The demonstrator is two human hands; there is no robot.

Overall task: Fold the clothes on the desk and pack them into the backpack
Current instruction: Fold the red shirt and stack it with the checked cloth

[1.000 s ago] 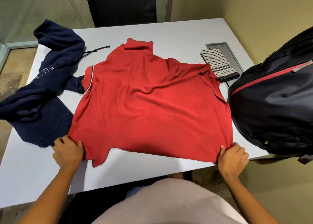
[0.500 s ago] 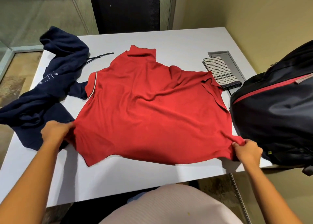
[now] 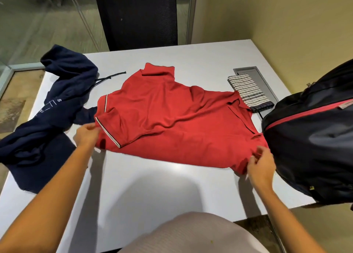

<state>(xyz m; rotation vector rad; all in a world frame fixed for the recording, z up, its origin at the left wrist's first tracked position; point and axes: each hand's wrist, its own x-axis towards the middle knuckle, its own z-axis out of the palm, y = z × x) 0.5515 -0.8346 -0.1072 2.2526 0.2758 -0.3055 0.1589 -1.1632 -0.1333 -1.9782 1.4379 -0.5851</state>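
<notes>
A red polo shirt [image 3: 172,122] lies spread on the white desk [image 3: 162,195], its near half folded up over the rest. My left hand [image 3: 86,136] pinches its left edge beside the striped sleeve cuff. At the shirt's near right corner my right hand [image 3: 261,166] grips the cloth, close to the backpack. The black backpack [image 3: 313,143] with a red zip line stands on the desk's right side. A navy hoodie [image 3: 47,119] lies crumpled on the left. A folded striped cloth [image 3: 248,94] rests behind the shirt's collar at the right.
A dark chair back [image 3: 137,15] stands behind the desk's far edge. A grey cable hatch [image 3: 250,72] sits in the desk under the striped cloth. A yellow wall rises on the right, glass panels on the left. My light-clad lap fills the bottom.
Both hands have carried the shirt's near hem away from me, folding the shirt over itself. The near part of the desk now lies bare.
</notes>
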